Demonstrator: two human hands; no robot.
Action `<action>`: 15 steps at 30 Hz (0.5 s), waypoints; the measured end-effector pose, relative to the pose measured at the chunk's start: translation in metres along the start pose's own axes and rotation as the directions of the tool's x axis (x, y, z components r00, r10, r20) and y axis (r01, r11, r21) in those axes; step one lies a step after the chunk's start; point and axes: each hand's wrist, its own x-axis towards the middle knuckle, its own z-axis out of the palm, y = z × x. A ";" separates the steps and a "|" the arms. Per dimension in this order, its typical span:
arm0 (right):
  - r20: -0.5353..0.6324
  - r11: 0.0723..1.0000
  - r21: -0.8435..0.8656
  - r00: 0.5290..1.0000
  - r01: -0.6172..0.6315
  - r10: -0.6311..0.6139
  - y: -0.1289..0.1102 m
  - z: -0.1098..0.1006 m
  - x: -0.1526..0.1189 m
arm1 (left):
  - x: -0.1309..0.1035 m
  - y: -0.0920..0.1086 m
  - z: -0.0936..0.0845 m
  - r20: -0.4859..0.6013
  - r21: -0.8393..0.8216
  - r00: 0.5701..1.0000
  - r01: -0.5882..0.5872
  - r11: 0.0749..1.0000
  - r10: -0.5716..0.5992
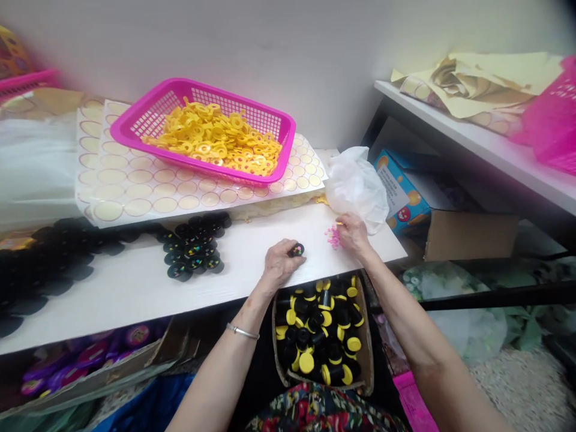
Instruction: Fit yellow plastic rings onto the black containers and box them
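My left hand (279, 262) rests on the white table with its fingers closed round a small black cup (297, 249), which has tiny coloured bits inside. To its right, my right hand (353, 233) is at a little pile of pink pieces (333, 236). Its fingertips are drawn together; a speck of yellow shows there, but I cannot make out what they hold. Left of my hands stands a cluster of black cups (193, 246) with coloured bits in them. A carton of black containers with yellow lids (315, 336) sits below the table edge.
A pink basket (130, 135) of yellow plastic pieces (216, 135) stands on sticker sheets (130, 192). More black cups (49, 258) crowd the left. A white plastic bag (357, 186) lies behind my right hand, beside an open cardboard box (468, 234). A shelf (477, 141) juts in at right.
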 end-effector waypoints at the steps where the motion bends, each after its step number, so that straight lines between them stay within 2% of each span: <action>1: 0.003 0.996 -0.085 1.000 -0.017 0.017 0.010 -0.005 0.004 | 0.000 -0.001 0.000 -0.006 -0.006 1.000 0.006 1.000 -0.006; 3: 0.044 0.979 -0.202 0.998 -0.024 0.034 0.024 -0.015 0.011 | 0.000 -0.002 0.001 -0.016 -0.016 1.000 0.023 1.000 -0.023; 6: 0.128 0.958 -0.286 0.992 0.020 0.018 0.034 -0.022 0.019 | 0.000 -0.004 0.002 -0.031 -0.027 0.998 0.053 0.998 -0.054; 10: 0.234 0.938 -0.339 0.972 0.075 0.007 0.035 -0.019 0.028 | 0.000 -0.004 0.003 -0.038 -0.029 0.997 0.062 0.998 -0.063; 15: 0.311 0.927 -0.366 0.949 0.075 0.046 0.030 -0.017 0.039 | 0.000 -0.002 0.002 -0.032 -0.008 0.998 0.056 0.998 -0.056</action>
